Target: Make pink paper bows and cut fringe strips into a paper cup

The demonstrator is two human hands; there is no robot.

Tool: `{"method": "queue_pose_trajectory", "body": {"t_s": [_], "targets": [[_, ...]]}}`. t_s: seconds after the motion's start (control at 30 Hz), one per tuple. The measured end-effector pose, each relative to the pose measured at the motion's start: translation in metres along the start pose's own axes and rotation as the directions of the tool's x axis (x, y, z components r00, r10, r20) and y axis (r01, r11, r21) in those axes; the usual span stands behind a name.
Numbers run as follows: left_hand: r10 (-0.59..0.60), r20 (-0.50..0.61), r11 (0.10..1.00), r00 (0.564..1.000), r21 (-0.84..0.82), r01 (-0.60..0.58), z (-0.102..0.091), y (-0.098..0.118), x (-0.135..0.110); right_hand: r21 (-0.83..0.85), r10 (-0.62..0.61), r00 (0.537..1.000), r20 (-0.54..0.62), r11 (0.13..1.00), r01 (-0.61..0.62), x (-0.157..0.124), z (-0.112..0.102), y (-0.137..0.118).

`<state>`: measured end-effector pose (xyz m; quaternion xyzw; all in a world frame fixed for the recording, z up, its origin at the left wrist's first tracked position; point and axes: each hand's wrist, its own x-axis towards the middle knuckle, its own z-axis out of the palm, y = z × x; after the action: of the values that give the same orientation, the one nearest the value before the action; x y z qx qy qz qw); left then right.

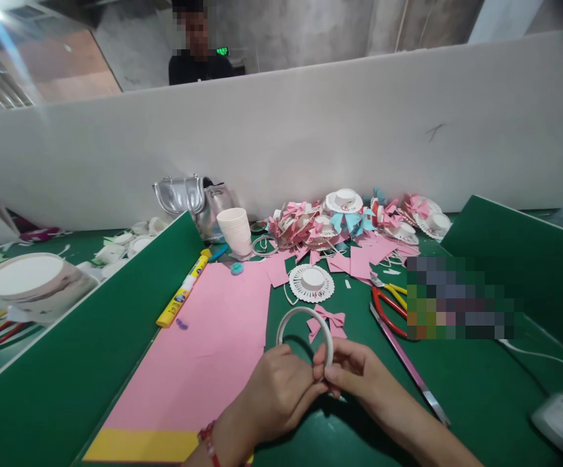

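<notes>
Both my hands meet low in the middle of the view on a white ring of tape. My left hand is closed, its fingers pinched at the ring's lower edge. My right hand is closed too, thumb and fingers gripping the ring's right side. The ring stands upright over the green table. Just behind it lies a small pink paper bow. A large pink paper sheet with a yellow strip at its near end lies to the left of my hands.
A yellow glue stick, stacked paper cups, a white paper hat, scissors, a metal ruler and a heap of pink and blue paper hats lie beyond. Green dividers flank both sides. A person stands behind the white wall.
</notes>
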<state>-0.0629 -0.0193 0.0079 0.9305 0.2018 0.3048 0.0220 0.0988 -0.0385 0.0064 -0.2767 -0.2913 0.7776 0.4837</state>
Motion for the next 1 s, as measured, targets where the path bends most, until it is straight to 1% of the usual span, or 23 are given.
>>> {"method": "queue_pose_trajectory", "body": {"t_s": [0.1, 0.23, 0.33, 0.43, 0.5, 0.57, 0.67, 0.73, 0.87, 0.93, 1.0], "targets": [[0.001, 0.035, 1.0, 0.999, 0.005, -0.001, -0.002, 0.002, 0.002, 0.06, -0.014, 0.999, -0.052, 0.998, 0.017, 0.001, -0.002, 0.001], [-0.018, 0.08, 0.999, 0.997, -0.038, 0.021, -0.008, 0.005, 0.006, 0.246, 0.007, 0.991, -0.133, 0.969, 0.026, 0.001, -0.004, -0.003], [-0.019, 0.113, 0.997, 0.993, -0.072, 0.027, -0.013, 0.006, 0.008, 0.339, 0.049, 0.99, -0.134, 0.941, -0.001, 0.001, -0.005, -0.007], [-0.03, 0.11, 0.999, 0.993, -0.039, 0.035, -0.015, 0.003, 0.006, 0.354, 0.059, 0.989, -0.134, 0.935, -0.008, 0.001, -0.005, -0.007], [-0.04, 0.1, 0.999, 0.994, 0.002, 0.04, -0.014, 0.0, 0.004, 0.321, 0.047, 0.989, -0.14, 0.947, 0.0, 0.001, -0.004, -0.007], [-0.042, 0.082, 0.998, 0.996, 0.038, 0.039, -0.012, -0.002, 0.002, 0.254, 0.025, 0.991, -0.13, 0.967, 0.009, -0.001, -0.002, -0.005], [-0.027, 0.009, 0.997, 1.0, 0.076, 0.027, -0.006, -0.002, 0.002, 0.119, 0.003, 0.996, -0.09, 0.993, 0.008, -0.002, 0.001, 0.0], [-0.01, -0.032, 0.997, 0.999, 0.079, 0.013, -0.001, -0.001, 0.001, 0.018, -0.005, 0.997, -0.083, 1.0, 0.006, -0.002, 0.002, 0.003], [0.003, -0.056, 0.996, 0.998, 0.089, 0.002, 0.005, 0.0, -0.001, -0.14, -0.061, 0.989, -0.138, 0.989, 0.042, -0.001, 0.001, 0.005], [-0.002, -0.051, 0.995, 0.999, 0.096, 0.007, 0.006, 0.0, -0.002, -0.175, -0.092, 0.981, -0.174, 0.983, 0.061, -0.001, 0.0, 0.004], [-0.012, -0.02, 0.995, 1.0, 0.095, 0.014, 0.005, 0.002, -0.001, -0.173, -0.112, 0.971, -0.212, 0.982, 0.075, -0.001, -0.001, 0.002]]}}
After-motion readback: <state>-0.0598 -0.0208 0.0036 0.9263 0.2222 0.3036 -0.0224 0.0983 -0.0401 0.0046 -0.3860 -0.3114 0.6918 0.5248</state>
